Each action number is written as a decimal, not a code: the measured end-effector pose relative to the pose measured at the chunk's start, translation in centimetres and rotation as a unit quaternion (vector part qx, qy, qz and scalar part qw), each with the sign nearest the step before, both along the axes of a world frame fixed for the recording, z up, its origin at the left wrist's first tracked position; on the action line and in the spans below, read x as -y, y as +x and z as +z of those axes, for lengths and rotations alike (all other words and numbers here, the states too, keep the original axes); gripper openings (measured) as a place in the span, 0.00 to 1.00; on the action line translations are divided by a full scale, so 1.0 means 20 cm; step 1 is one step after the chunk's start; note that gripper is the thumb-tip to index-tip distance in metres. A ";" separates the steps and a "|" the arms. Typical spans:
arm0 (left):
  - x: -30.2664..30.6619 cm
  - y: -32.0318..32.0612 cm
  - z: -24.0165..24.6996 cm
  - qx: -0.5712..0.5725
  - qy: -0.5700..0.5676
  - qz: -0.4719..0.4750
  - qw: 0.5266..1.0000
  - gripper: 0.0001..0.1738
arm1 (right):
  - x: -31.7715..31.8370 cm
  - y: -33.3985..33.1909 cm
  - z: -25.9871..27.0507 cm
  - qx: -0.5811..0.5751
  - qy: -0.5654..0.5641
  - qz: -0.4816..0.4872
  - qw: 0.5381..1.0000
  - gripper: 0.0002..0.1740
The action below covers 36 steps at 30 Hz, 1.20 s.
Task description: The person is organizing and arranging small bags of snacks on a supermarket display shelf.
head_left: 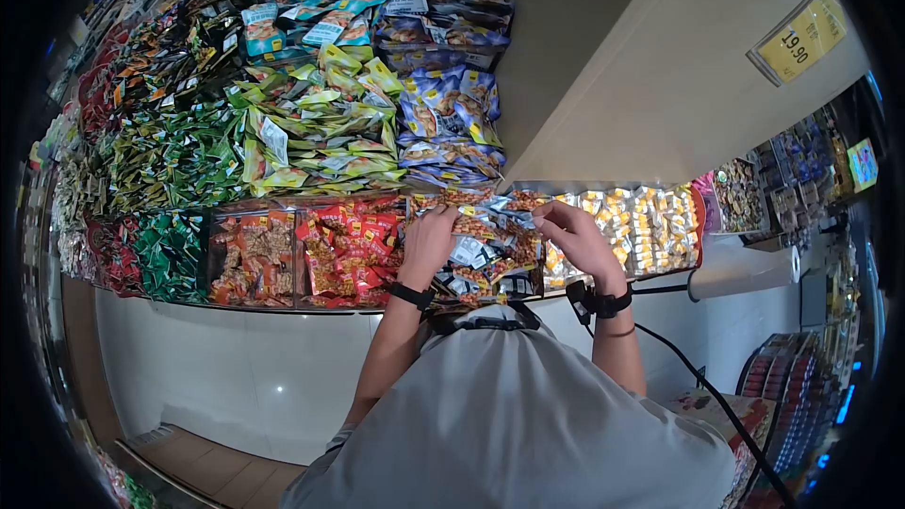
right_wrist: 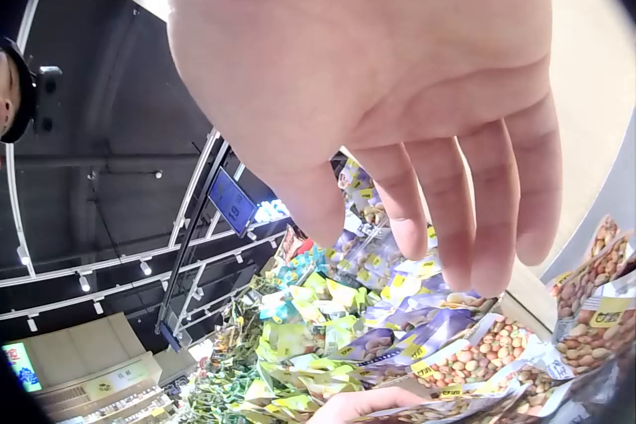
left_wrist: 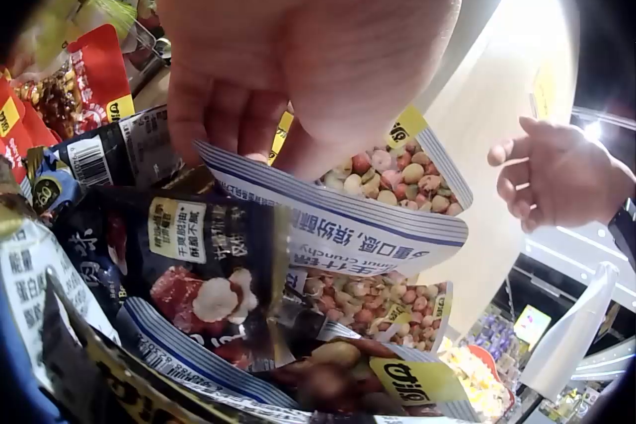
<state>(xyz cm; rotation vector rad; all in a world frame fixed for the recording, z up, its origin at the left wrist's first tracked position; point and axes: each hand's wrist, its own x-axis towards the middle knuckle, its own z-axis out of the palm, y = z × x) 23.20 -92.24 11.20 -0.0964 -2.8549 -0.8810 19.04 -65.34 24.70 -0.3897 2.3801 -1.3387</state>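
In the head view my left hand (head_left: 431, 243) is at the left side of a bin of nut bags. Seen from the left wrist, that hand (left_wrist: 308, 57) has its fingers curled on the striped top edge of a nut bag (left_wrist: 363, 235), which stands tilted among dark bags (left_wrist: 204, 265). My right hand (head_left: 580, 243) is over the bin's right side in the head view. Its fingers hang apart and slightly bent in the right wrist view, the hand (right_wrist: 378, 76) holding nothing there, above bags of nuts (right_wrist: 477, 354). The left wrist view shows this hand (left_wrist: 568, 176) raised, away from the bag.
Red bags (head_left: 349, 245) lie left of the bin and yellow-white packets (head_left: 641, 226) right of it. Green bags (head_left: 320, 123) and purple bags (head_left: 451, 108) are piled behind. A wide beige panel (head_left: 641, 85) rises behind the bins, with a price sign (head_left: 799, 38).
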 end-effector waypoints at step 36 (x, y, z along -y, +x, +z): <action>0.09 0.10 -0.09 0.058 0.191 -0.009 0.980 0.13 | -0.21 -0.07 -0.55 0.137 -0.046 -0.020 0.989 0.08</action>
